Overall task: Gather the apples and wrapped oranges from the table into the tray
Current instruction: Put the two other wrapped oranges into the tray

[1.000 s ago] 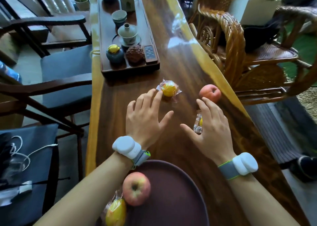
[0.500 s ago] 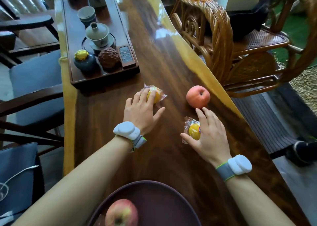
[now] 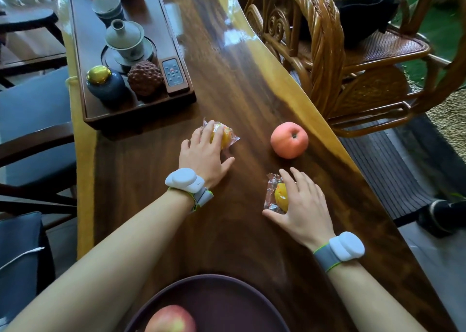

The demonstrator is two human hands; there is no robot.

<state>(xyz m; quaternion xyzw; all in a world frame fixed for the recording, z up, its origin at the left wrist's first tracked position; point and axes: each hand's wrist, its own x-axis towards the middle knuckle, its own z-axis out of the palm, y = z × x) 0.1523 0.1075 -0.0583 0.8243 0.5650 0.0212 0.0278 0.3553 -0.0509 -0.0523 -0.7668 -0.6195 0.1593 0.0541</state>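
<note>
My left hand (image 3: 204, 155) lies over a wrapped orange (image 3: 224, 137) on the dark wooden table, fingers curled around it. My right hand (image 3: 301, 205) closes on a second wrapped orange (image 3: 280, 195) nearer to me, thumb under its left side. A pink apple (image 3: 289, 140) stands free on the table between and beyond them, close to the right edge. The round dark tray (image 3: 227, 294) sits at the bottom of the view, with one red-yellow apple (image 3: 170, 319) in it.
A long wooden tea tray (image 3: 93, 54) with a lidded cup (image 3: 124, 39), a gold-lidded jar (image 3: 104, 84), a brown knobbly ornament (image 3: 145, 78) and a remote (image 3: 174, 75) stands beyond my left hand. A rattan chair (image 3: 325, 41) stands right of the table; dark chairs stand on the left.
Both hands have come down onto the wrapped oranges: the left reached forward and covered the far one, the right closed around the near one. The view tilted forward, so less of the tray shows.
</note>
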